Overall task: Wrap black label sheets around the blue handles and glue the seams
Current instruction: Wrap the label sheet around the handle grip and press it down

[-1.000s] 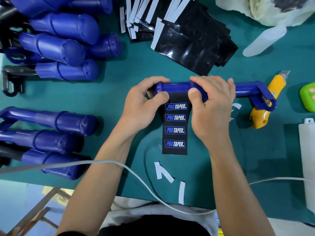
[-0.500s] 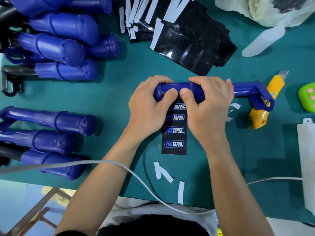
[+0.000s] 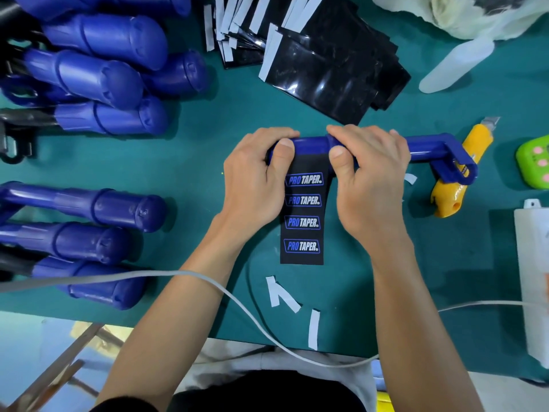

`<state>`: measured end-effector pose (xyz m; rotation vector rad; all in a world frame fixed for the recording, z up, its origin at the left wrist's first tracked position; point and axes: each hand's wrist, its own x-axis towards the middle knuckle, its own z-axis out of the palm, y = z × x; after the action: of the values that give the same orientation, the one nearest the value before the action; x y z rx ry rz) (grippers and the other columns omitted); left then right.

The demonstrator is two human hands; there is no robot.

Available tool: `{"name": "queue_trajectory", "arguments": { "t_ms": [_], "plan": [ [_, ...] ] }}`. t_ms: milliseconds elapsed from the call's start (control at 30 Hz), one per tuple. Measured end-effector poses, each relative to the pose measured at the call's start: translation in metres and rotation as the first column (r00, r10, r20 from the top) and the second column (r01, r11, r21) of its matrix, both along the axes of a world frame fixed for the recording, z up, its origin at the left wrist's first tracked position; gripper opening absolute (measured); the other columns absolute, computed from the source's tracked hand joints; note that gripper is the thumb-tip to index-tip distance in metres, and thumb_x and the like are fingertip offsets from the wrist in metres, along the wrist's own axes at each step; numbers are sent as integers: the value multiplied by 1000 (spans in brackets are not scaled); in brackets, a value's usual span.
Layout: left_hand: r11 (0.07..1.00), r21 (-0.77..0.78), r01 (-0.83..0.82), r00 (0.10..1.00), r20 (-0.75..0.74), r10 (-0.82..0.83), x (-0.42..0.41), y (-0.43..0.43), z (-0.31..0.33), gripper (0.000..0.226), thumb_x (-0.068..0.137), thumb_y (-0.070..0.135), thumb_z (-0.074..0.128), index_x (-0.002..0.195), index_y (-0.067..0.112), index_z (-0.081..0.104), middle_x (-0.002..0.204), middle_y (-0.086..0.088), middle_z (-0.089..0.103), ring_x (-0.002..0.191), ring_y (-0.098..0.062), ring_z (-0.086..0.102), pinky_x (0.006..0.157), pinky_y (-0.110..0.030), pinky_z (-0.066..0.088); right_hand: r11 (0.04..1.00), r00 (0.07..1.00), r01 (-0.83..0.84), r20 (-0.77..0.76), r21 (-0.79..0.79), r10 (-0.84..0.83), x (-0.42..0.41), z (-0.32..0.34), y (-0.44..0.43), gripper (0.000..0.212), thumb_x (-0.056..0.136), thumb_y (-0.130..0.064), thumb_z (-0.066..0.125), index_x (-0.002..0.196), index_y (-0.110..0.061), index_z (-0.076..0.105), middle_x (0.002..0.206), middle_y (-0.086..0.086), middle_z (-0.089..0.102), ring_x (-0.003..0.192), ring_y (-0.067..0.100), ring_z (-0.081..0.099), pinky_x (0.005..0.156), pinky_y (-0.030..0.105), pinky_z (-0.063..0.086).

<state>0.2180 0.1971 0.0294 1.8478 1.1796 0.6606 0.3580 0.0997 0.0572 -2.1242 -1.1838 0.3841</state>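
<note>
A blue handle [image 3: 312, 145] lies crosswise in the middle of the green table. A black label sheet [image 3: 303, 221] with several "PRO TAPER" logos hangs from its near side and lies flat toward me. My left hand [image 3: 255, 185] grips the handle's left end, thumb on the sheet's top left corner. My right hand [image 3: 371, 176] curls over the handle right of centre, thumb pressing the sheet's top right corner. Both thumbs sit apart at the sheet's edges. A stack of black label sheets [image 3: 326, 63] with white strips lies behind.
Blue handles [image 3: 98, 75] pile up at the far left, more blue handles [image 3: 89, 227] lie at the near left. A yellow utility knife [image 3: 463, 171], a green gadget [image 3: 534, 162], a white bottle [image 3: 454, 66] and a white box [image 3: 534, 281] are on the right. White backing strips [image 3: 282, 294] and a cable [image 3: 208, 281] lie near me.
My thumbs, which had met at the middle of the sheet's top edge half a second ago, have slid apart to its two corners. The handle has stayed in place.
</note>
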Motion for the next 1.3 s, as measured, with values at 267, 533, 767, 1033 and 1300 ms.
{"name": "queue_trajectory", "arguments": {
  "t_ms": [267, 533, 767, 1033, 1300],
  "plan": [
    [992, -40, -117, 993, -5, 117, -18, 4, 6, 49, 104, 58, 43, 134, 29, 70, 120, 19, 73, 109, 0, 67, 98, -43, 54, 918, 945, -181, 195, -352, 261, 37, 10, -3, 61, 73, 11, 58, 130, -9, 62, 117, 8, 63, 113, 34, 54, 120, 42, 22],
    [985, -172, -32, 949, 304, 83, -23, 6, 23, 74, 87, 37, 75, 152, 18, 47, 130, 4, 66, 118, -13, 63, 89, -25, 51, 941, 950, -172, 204, -291, 237, 45, 32, 14, 44, 66, 6, 61, 104, -16, 57, 85, 4, 55, 81, 32, 47, 86, 42, 32],
    [879, -441, 181, 844, 528, 91, -13, 5, 27, 57, 77, 15, 78, 130, 7, 57, 103, 10, 75, 94, -7, 68, 86, -22, 54, 953, 970, -181, 116, -241, 214, 36, 56, 16, 36, 68, -3, 59, 99, -21, 56, 74, -2, 53, 71, 22, 33, 69, 34, 19],
    [897, -418, 144, 807, 574, 137, -19, 5, 28, 78, 75, -16, 78, 144, 2, 44, 92, 9, 79, 77, -3, 72, 69, -22, 59, 925, 972, -223, 4, -307, 235, 32, 59, 13, 33, 73, -12, 61, 100, -27, 50, 68, -6, 53, 68, 15, 50, 58, 38, 32],
    [903, -422, 78, 858, 490, 155, -17, 2, 39, 91, 69, 8, 88, 147, 35, 47, 68, -7, 75, 58, -21, 55, 52, -38, 47, 927, 988, -155, -43, -343, 150, 31, 52, 12, 34, 65, -18, 59, 97, -28, 51, 62, -4, 51, 65, 16, 49, 60, 37, 33]
  ]
}}
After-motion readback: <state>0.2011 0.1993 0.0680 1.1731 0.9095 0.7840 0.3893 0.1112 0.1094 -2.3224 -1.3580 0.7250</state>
